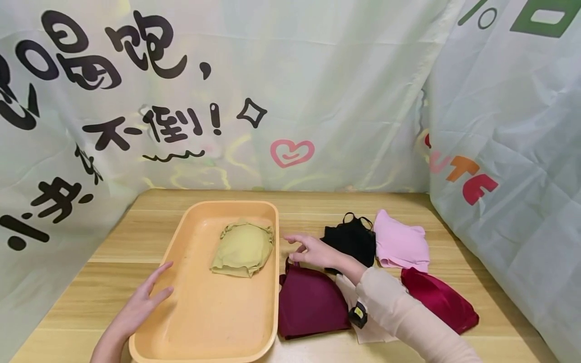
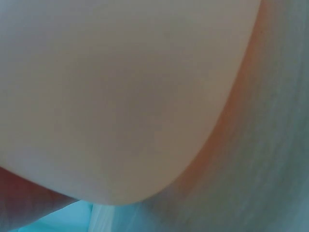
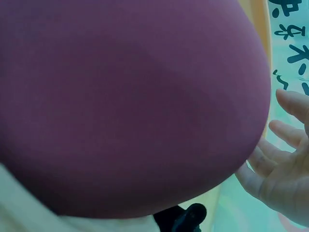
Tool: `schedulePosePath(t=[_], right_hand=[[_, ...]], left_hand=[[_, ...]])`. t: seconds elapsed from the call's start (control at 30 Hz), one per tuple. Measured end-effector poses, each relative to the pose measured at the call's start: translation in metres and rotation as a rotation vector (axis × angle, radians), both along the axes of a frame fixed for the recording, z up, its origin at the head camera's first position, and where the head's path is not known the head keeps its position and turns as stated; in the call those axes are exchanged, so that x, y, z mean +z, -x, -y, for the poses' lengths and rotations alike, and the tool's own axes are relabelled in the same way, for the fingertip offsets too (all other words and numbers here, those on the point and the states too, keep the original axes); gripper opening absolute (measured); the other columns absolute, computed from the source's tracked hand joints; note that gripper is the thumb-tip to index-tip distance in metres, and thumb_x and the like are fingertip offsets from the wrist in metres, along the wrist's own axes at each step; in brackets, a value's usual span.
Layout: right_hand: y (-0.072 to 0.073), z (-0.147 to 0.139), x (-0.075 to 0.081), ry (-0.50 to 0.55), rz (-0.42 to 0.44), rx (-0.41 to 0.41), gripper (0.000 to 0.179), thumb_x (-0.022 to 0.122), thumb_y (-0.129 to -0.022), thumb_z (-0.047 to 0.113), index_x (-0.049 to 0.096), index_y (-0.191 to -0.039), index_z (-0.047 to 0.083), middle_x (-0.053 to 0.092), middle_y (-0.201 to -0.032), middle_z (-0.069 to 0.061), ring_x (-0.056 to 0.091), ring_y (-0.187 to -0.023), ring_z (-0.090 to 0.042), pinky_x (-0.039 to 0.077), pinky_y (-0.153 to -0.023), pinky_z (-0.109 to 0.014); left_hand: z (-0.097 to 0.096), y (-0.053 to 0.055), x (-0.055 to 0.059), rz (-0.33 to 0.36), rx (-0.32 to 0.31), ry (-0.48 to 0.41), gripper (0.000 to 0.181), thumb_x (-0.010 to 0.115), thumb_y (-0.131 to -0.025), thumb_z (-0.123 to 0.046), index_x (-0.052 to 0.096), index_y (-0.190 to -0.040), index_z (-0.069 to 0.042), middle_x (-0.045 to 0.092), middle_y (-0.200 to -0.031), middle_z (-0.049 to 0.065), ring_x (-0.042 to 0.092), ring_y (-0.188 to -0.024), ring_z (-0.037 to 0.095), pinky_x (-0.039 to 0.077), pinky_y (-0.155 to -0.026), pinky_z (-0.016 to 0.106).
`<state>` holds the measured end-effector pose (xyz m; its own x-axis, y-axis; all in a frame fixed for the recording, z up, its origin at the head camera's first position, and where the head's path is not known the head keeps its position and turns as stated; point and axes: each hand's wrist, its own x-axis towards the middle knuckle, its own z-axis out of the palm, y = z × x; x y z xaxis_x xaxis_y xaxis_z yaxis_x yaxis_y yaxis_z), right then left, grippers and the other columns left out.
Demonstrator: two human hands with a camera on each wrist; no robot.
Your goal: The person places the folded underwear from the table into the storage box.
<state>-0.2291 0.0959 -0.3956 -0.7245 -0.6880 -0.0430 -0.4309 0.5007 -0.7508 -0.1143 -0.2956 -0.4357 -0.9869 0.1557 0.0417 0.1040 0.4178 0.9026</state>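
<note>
My left hand (image 1: 139,305) is at the left rim of an orange plastic tray (image 1: 204,312), its fingers extended over the edge. Inside the tray, toward the far right, lies a folded olive-yellow bra (image 1: 245,249). Just beyond the tray's right rim, my right hand (image 1: 317,252) hovers above the top end of a burgundy bra (image 1: 313,305), fingers loose and holding nothing. That burgundy cup (image 3: 135,106) fills most of the right wrist view, with the relaxed fingers (image 3: 289,133) at its right edge. A pale blurred surface (image 2: 120,96) fills most of the left wrist view.
Right of the tray lie a black strappy top (image 1: 351,242), a folded pink garment (image 1: 401,242), a dark red garment (image 1: 440,300) and a beige one (image 1: 372,330) partly under the right sleeve. Printed cloth (image 1: 354,101) walls the back and sides of the wooden table (image 1: 118,242).
</note>
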Motion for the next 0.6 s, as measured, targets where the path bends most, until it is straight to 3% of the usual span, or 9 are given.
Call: schedulePosePath(t=[0.6], right_hand=[[-0.018, -0.019, -0.010, -0.083, 0.039, 0.011, 0.052, 0.054, -0.092, 0.019, 0.037, -0.136, -0.002, 0.039, -0.136, -0.022, 0.046, -0.114, -0.037, 0.040, -0.094, -0.049]], left_hand=[[0.001, 0.000, -0.002, -0.020, 0.001, 0.003, 0.060, 0.049, -0.093, -0.011, 0.018, -0.141, 0.005, 0.008, -0.145, 0.034, -0.001, -0.127, 0.055, 0.004, -0.090, 0.075]])
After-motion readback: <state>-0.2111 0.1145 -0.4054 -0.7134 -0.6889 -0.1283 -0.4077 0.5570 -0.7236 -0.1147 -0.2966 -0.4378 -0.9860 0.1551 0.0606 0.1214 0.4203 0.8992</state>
